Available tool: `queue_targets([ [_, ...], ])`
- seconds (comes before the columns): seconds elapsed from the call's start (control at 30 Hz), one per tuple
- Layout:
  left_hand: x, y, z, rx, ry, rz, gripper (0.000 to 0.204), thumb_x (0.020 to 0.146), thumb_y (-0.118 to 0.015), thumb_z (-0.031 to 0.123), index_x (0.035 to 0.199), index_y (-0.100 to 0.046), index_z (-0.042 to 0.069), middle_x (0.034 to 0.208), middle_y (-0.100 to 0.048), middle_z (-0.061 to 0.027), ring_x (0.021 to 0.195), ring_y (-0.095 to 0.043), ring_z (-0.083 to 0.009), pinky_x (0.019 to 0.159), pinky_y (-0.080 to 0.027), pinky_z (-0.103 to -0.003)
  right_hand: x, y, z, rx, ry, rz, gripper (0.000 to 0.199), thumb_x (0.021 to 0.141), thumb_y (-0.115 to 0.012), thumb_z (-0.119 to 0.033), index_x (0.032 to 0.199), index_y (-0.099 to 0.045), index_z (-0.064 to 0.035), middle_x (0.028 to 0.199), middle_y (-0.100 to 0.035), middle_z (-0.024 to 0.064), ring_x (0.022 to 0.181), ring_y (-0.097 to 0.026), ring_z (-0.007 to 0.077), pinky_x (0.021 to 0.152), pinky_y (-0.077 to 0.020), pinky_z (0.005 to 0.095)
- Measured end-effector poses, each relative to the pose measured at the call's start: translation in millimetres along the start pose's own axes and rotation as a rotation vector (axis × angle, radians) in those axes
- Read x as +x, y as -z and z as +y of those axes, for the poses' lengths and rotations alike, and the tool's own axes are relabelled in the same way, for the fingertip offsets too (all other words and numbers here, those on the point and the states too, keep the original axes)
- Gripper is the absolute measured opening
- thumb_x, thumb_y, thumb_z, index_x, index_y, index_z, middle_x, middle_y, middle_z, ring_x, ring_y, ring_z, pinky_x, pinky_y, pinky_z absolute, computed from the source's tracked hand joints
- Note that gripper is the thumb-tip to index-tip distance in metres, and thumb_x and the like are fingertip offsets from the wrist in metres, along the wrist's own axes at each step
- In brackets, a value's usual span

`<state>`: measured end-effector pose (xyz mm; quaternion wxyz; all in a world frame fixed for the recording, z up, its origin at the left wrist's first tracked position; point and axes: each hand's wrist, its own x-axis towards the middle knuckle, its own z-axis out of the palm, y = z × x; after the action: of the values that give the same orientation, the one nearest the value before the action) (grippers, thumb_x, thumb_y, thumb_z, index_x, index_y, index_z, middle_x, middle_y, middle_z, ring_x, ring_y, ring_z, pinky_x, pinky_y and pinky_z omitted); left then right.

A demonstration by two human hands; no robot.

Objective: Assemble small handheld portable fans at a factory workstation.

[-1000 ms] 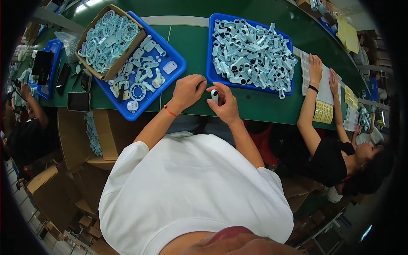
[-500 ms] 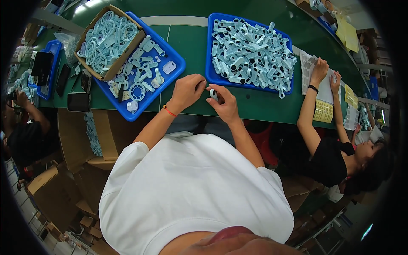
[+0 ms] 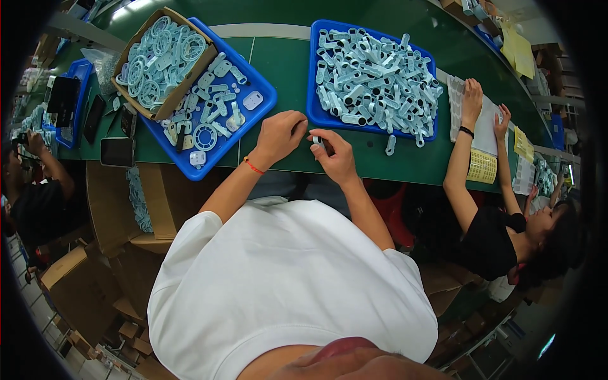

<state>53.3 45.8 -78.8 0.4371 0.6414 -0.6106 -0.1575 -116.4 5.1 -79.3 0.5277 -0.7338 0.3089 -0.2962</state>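
My right hand (image 3: 335,157) is closed around a small pale-blue plastic piece with a dark opening (image 3: 318,141), held upright above the front of the green table. Beside it, almost touching, my left hand (image 3: 278,136) has its fingers curled together; whatever is between them is hidden. Just beyond my right hand stands a blue tray (image 3: 308,95) heaped with pale-blue elongated plastic pieces (image 3: 373,76). One loose piece (image 3: 391,145) lies on the table at that tray's near edge. To the left, another blue tray (image 3: 263,85) carries mixed pale-blue and white parts and a small white rounded plate (image 3: 252,100).
A cardboard box (image 3: 209,56) full of pale-blue rings and parts rests on the left tray. Phones (image 3: 117,152) lie farther left. At right, a co-worker's hands (image 3: 472,104) rest on sheets with yellow labels (image 3: 482,166). An opened carton (image 3: 104,196) stands below the table.
A loose pale-blue piece now lies on the table by the right tray's near edge. The piece in my right hand has turned slightly. My left hand keeps its place; the co-worker's hand has flattened onto the sheet.
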Motion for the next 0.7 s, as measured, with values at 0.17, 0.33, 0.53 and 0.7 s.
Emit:
queue_targets([
  [0.17,0.3,0.4,2.5,-0.004,0.015,-0.010,0.004,0.080,-0.061,0.008,0.080,-0.061,0.004,0.071,-0.059,-0.0093,0.062,-0.058,-0.0255,0.055,-0.046,-0.034,-9.9,0.2,1.8,-0.036,0.082,0.166,0.012,0.086,-0.055,-0.006,0.097,-0.054,-0.0034,0.089,-0.059,0.0028,0.059,-0.045,0.0056,0.052,-0.0364,0.0198],
  [0.33,-0.1,1.3,1.2,0.005,-0.009,-0.009,0.004,0.080,-0.061,0.008,0.080,-0.061,0.004,0.070,-0.059,-0.0087,0.057,-0.057,-0.0224,0.052,-0.044,-0.031,-33.8,31.7,2.5,-0.313,0.033,0.492,0.026,0.089,-0.060,-0.027,0.092,-0.051,-0.0028,0.080,-0.051,0.0060,0.066,-0.046,0.0155,0.060,-0.0397,0.0286],
  [0.53,0.9,1.6,3.3,0.008,0.026,-0.030,0.004,0.079,-0.060,0.008,0.078,-0.060,0.004,0.072,-0.060,-0.0094,0.065,-0.059,-0.0274,0.057,-0.046,-0.036,-46.6,77.1,2.7,-0.666,-0.250,0.609,0.033,0.086,-0.061,-0.024,0.110,-0.056,-0.0032,0.091,-0.061,0.0128,0.077,-0.060,0.0283,0.068,-0.0473,0.0367],
  [0.7,1.4,0.3,1.3,0.028,-0.030,-0.007,0.004,0.080,-0.062,0.007,0.080,-0.060,0.004,0.069,-0.058,-0.0080,0.056,-0.057,-0.0221,0.052,-0.044,-0.031,-43.0,85.4,3.7,-0.927,-0.333,0.585,0.035,0.082,-0.064,-0.023,0.111,-0.057,-0.0041,0.091,-0.062,0.0124,0.078,-0.060,0.0316,0.069,-0.0476,0.0393],
])
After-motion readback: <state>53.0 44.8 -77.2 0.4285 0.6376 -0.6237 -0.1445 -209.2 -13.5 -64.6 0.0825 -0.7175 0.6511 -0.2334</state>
